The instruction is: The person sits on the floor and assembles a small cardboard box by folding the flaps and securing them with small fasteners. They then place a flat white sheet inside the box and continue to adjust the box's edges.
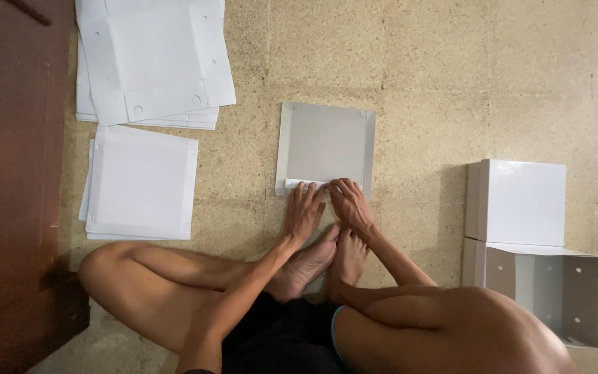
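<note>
While hands (pixel 325 208) press, stacks (pixel 148 62) flank.

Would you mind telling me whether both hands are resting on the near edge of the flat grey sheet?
Yes, the left hand and right hand press side by side on the near edge of the flat grey sheet.

The flat sheet (pixel 324 147) under both hands is pale grey with white folded edges. The stacks (pixel 148 62) near the floor's far left edge are plain white. The floor (pixel 451 76) is speckled tan. The folded boxes (pixel 520 202) are white outside, grey inside.
</note>
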